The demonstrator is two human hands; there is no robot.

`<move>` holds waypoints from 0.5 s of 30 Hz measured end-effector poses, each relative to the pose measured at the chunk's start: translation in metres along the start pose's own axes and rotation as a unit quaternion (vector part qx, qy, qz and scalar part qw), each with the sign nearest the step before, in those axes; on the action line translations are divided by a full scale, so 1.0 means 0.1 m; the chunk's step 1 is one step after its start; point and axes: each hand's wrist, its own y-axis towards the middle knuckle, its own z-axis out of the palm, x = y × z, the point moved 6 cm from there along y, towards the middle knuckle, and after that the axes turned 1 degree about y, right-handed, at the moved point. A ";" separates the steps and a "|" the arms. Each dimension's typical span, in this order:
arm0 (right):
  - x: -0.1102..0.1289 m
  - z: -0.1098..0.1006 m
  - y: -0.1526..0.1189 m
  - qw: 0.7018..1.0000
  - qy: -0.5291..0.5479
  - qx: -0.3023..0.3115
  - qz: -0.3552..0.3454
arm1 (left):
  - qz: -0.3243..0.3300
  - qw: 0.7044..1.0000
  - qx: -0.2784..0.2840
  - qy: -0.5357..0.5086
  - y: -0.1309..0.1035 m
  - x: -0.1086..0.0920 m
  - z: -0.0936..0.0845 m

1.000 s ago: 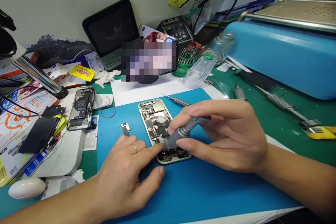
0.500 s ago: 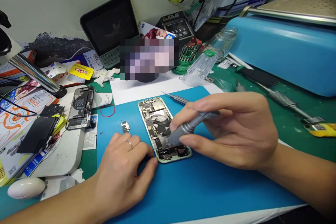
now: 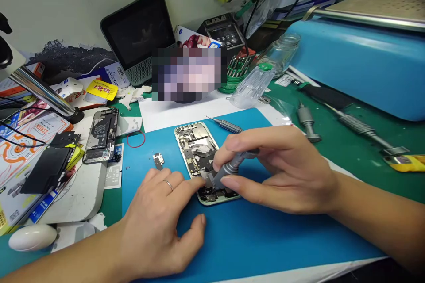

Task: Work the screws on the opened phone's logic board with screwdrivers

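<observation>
An opened phone lies on the blue mat, its inner parts bare. My right hand grips a grey screwdriver between thumb and fingers, tilted over the phone's lower part; the tip is hard to make out. My left hand has its index finger stretched onto the phone's lower left side, with the thumb apart from it on the mat side. A small metal plate sits left of the phone, beside tiny dark bits. Behind my right hand rests a second, thin screwdriver.
At left, another opened phone sits near boxes and a lamp post. A red rubber band lies on the mat's edge. Further back are a screen device, a green bit holder and a glass jar. Grey tools lie at right.
My left index finger has extended onto the phone and the thumb has moved away from its edge. The screwdriver in my right hand has become more upright and shifted slightly right.
</observation>
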 end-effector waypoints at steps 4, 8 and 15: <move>0.01 0.00 0.01 1.000 -0.004 0.006 0.001 | 0.012 0.999 0.051 0.009 0.01 -0.02 0.05; 0.02 0.00 0.02 1.000 -0.019 0.014 -0.003 | 0.012 0.996 0.085 0.004 0.02 -0.01 0.08; 0.02 0.00 0.02 0.998 -0.045 0.040 0.019 | -0.006 0.996 0.085 -0.021 0.02 0.01 0.06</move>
